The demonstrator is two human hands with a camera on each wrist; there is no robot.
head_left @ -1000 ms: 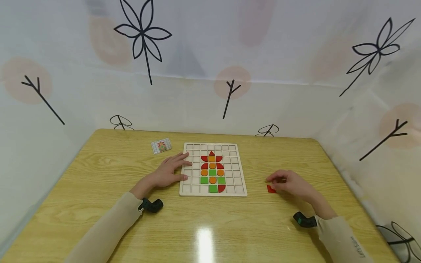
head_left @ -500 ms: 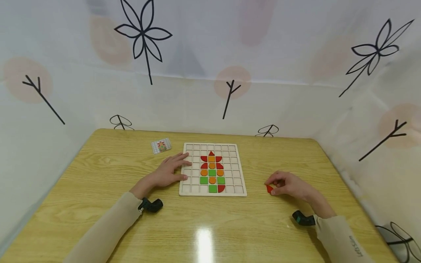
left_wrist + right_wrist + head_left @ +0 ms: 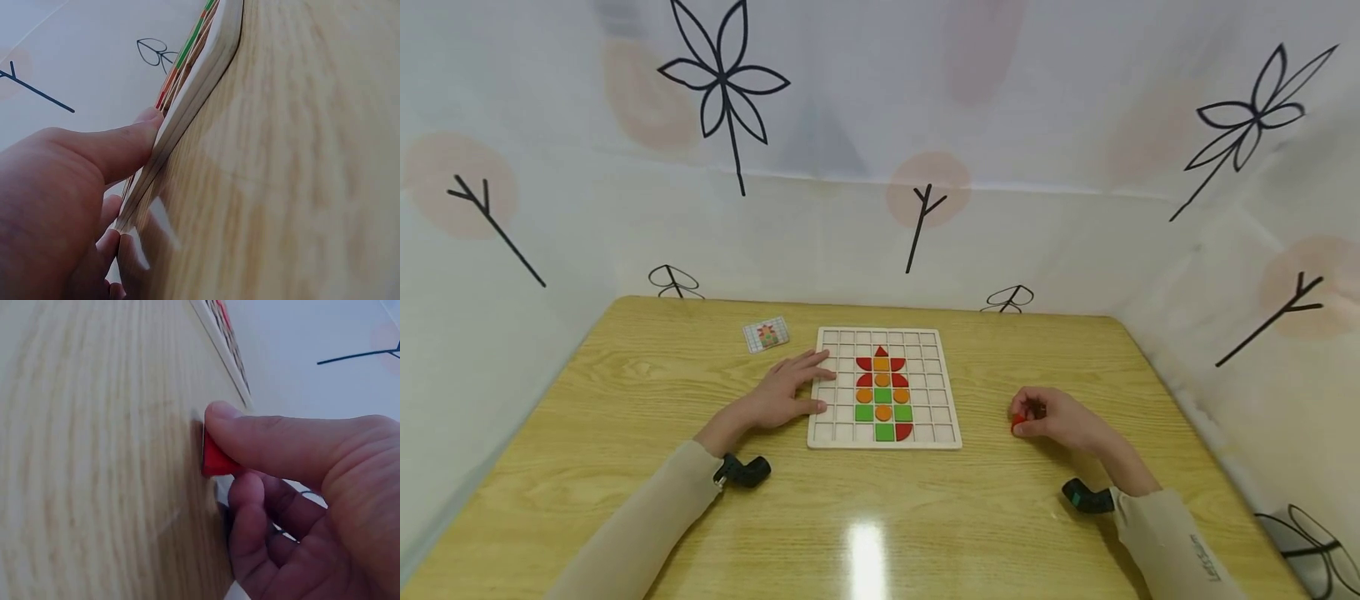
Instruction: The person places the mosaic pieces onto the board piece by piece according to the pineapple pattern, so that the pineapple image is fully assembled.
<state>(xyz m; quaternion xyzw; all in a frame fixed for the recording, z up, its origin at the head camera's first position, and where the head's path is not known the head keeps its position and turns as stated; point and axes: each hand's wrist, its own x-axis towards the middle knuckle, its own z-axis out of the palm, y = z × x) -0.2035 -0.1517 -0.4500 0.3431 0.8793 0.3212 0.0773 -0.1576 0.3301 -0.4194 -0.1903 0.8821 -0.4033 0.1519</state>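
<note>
A white grid board (image 3: 842, 429) lies mid-table, bearing red, orange and green tiles in a column-like figure. Its bottom row shows a green square tile (image 3: 884, 432) with a red quarter-round tile (image 3: 903, 432) to the right. My left hand (image 3: 778, 396) rests on the board's left edge, fingers spread and straight; the left wrist view has the thumb (image 3: 128, 147) against the rim. Right of the board, my right hand (image 3: 1060, 419) pinches a small red tile (image 3: 219, 459) between thumb and fingers, close to the tabletop. Fingers cover part of that tile, so its full shape is hidden.
A small pattern card (image 3: 766, 335) with a similar coloured figure lies behind the left hand, left of the board. The wooden table (image 3: 760, 533) meets a printed cloth backdrop (image 3: 820, 233) at its back and sides.
My right fingers have closed on the red tile, which lay flat on the table and now stands tilted in the pinch. The left hand and the board have stayed put.
</note>
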